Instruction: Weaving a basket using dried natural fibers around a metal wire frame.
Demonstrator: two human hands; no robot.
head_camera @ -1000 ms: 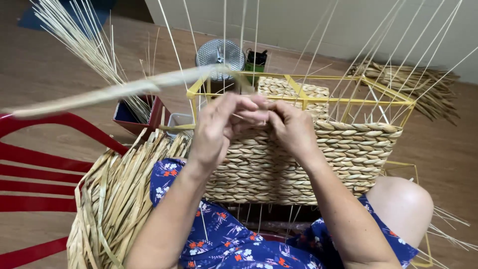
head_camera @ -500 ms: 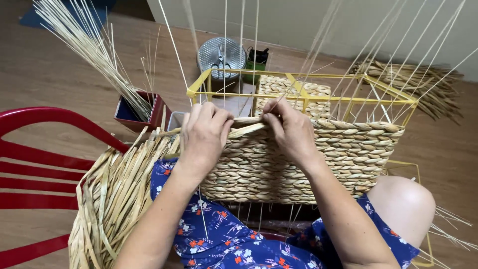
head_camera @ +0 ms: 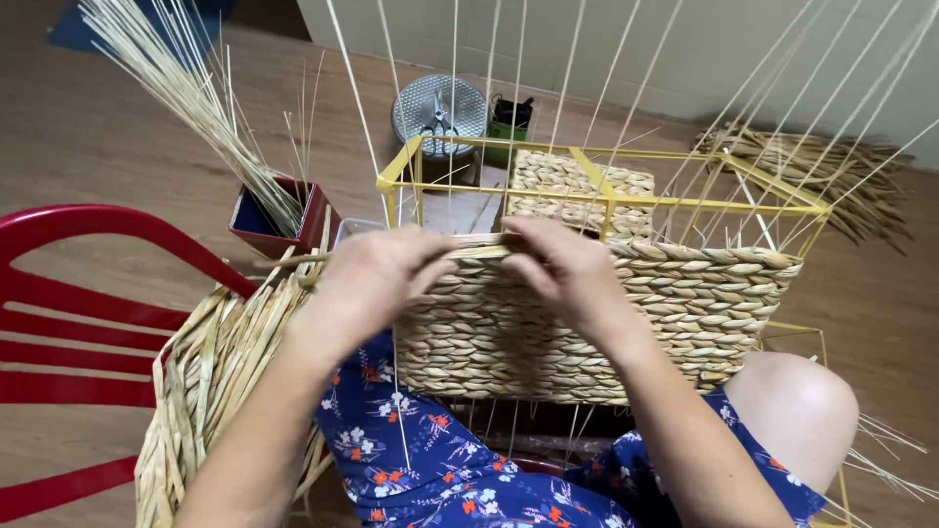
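**Two hands at the top row of a half-woven basket**

The left hand [head_camera: 377, 284] is curled, fingers bent down over the near top edge of the woven basket [head_camera: 587, 313], pinching a flat straw strand [head_camera: 479, 252] that runs along the rim. The right hand [head_camera: 567, 269] sits just beside it, fingers folded and pressed onto the same strand, thumb side turned toward the left hand. The two hands nearly touch above the weave.

The basket is rectangular, plaited from pale dried straw, and rests on the person's lap against a blue flowered dress [head_camera: 430, 469]; a bare knee [head_camera: 797, 411] shows to the right. A yellow metal frame [head_camera: 606, 191] rises from inside the basket and stands above the finished rows. Thin pale stakes [head_camera: 514, 108] climb upright from the weave past the top of the view.

A thick sheaf of dried straw [head_camera: 210, 381] lies over the left thigh, touching the left forearm. Beside it is a red plastic chair [head_camera: 88, 293]. Farther out on the wooden floor [head_camera: 127, 147] stands a dark red box [head_camera: 279, 220] holding a bundle of thin reeds [head_camera: 186, 88] that lean to the left. Behind the frame sits a round metal tin [head_camera: 440, 112] with scissors lying on top, and next to it a small green container [head_camera: 509, 122]. Another pile of straw [head_camera: 831, 176] lies near the wall at the far right.
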